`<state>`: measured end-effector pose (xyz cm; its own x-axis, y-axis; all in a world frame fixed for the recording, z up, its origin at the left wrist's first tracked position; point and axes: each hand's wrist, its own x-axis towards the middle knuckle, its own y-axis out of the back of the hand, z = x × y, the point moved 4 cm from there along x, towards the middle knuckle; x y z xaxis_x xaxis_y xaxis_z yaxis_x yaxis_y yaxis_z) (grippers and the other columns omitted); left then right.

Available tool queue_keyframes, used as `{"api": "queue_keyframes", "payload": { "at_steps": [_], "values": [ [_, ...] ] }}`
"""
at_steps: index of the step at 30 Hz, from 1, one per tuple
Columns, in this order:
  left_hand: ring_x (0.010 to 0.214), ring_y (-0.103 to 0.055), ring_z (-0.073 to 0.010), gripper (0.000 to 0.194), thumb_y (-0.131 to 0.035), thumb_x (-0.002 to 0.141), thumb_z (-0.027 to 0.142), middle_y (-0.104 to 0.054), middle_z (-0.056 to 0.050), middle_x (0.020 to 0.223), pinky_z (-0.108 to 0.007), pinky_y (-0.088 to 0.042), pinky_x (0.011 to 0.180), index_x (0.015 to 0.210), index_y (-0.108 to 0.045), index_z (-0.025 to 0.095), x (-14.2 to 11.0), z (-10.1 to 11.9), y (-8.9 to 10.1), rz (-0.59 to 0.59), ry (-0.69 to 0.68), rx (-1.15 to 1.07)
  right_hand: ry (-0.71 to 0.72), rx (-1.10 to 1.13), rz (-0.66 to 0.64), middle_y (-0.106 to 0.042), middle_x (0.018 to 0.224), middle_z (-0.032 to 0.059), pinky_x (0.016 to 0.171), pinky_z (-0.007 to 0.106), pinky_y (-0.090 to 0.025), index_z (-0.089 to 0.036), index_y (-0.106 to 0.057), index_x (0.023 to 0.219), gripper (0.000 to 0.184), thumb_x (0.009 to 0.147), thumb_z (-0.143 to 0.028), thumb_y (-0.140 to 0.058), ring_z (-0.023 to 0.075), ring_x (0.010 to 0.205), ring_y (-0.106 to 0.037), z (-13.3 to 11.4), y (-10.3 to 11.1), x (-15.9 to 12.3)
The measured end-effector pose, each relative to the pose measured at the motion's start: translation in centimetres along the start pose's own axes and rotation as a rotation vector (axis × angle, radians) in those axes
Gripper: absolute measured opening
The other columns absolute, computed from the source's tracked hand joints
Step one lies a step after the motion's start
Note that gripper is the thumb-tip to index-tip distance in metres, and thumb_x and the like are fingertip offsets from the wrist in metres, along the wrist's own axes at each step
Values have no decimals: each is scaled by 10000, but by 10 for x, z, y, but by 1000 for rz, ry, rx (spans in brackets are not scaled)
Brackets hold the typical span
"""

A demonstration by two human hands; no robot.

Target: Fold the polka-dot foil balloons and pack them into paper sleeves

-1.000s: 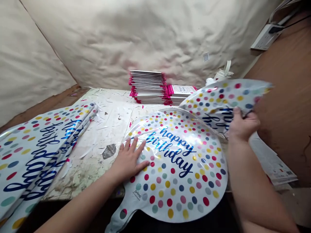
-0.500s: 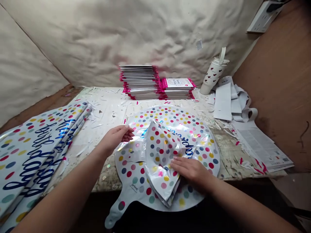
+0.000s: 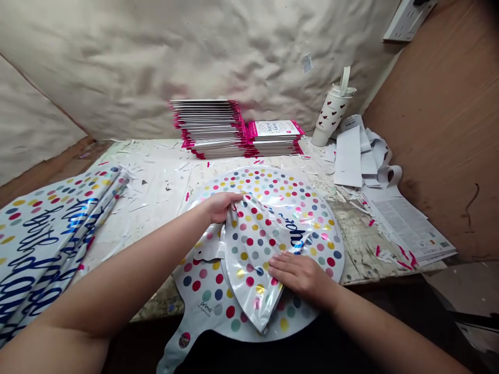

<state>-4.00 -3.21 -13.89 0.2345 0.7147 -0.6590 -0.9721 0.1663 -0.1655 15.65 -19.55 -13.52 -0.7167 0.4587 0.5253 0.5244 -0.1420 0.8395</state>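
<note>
A round foil balloon (image 3: 286, 195) with coloured dots lies flat on the worktop, its tail pointing toward me. On top of it sits a second dotted foil balloon, folded into a wedge (image 3: 251, 259). My left hand (image 3: 222, 206) grips the upper end of this fold, fingers curled over the foil. My right hand (image 3: 299, 275) lies flat on the wedge's lower right side, pressing it down. Printed blue lettering shows only in part beside the fold.
A pile of dotted foil balloons (image 3: 47, 244) lies at the left. Pink-edged packet stacks (image 3: 208, 127) stand at the back, beside a heart-patterned tumbler (image 3: 326, 114). White paper strips (image 3: 348, 156) and printed sheets (image 3: 409, 228) lie to the right on the scrap-littered worktop (image 3: 156, 176).
My left hand has moved from the balloon's left flap to grip the top of the fold. The wedge lies flatter under my right hand. Everything in view has shifted left.
</note>
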Motion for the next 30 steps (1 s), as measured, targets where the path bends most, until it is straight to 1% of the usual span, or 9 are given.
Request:
{"api": "queue_keyframes", "payload": {
  "at_steps": [6,11,14,19,21,23,26,28,30],
  "values": [
    [661,-640,-186,193,-687,668,298,-666,-52,718,-287,-534,610,786,-618,161,13,7,18,174,-111,248,30,65,-23,-675,1064,76,903,357,-518,-122,-626,1060,224,888,-117,-483,194,1017,-621,0,4,0],
    [458,-506,-138,203,-753,552,294,-518,27,465,-232,-377,434,609,-587,193,22,24,22,411,-221,627,27,77,-28,-675,1064,75,935,355,-493,-127,-621,1062,224,896,-116,-470,184,1041,-607,0,3,1],
    [421,-469,-141,213,-729,563,346,-485,21,422,-248,-328,417,547,-576,199,24,34,18,438,-262,833,26,78,-26,-676,1063,78,939,350,-489,-127,-619,1061,222,894,-117,-474,180,1056,-599,-1,2,0],
    [529,-551,-191,184,-645,639,328,-567,-26,511,-274,-393,502,535,-575,193,21,46,13,440,-361,1102,30,52,-13,-675,1066,78,943,361,-485,-121,-617,1057,218,890,-112,-479,186,1057,-598,-2,2,-2],
    [644,-590,-245,155,-559,710,304,-611,-72,612,-324,-435,585,638,-603,174,16,48,11,477,-426,1185,22,32,-4,-668,1083,72,942,366,-485,-129,-614,1062,220,894,-117,-472,187,1059,-597,-2,2,-3],
    [878,-580,-310,207,-492,760,278,-641,-138,859,-412,-437,744,859,-612,142,8,47,1,487,-545,1272,19,25,0,-661,1098,64,943,361,-484,-135,-612,1065,223,897,-120,-467,184,1055,-599,-2,1,-4],
    [1156,-438,-283,330,-472,795,279,-538,-117,1200,-428,-317,970,1102,-536,176,-5,35,-34,293,-763,1411,16,44,-3,-657,1108,61,947,347,-478,-139,-613,1064,227,901,-123,-457,175,1057,-598,-1,-1,-4],
    [1159,-439,-232,330,-505,784,300,-541,-64,1211,-359,-296,1001,1101,-549,218,-10,22,-62,40,-842,1513,7,72,-11,-657,1111,63,949,347,-473,-136,-615,1064,230,899,-119,-456,178,1067,-592,0,-3,-4],
    [1091,-486,-238,333,-561,735,317,-586,-75,1126,-348,-331,961,1048,-583,204,-11,13,-82,-150,-844,1601,-12,115,-29,-656,1114,69,959,355,-459,-134,-616,1065,231,893,-118,-463,187,1081,-582,1,-2,-6]
  ]
}}
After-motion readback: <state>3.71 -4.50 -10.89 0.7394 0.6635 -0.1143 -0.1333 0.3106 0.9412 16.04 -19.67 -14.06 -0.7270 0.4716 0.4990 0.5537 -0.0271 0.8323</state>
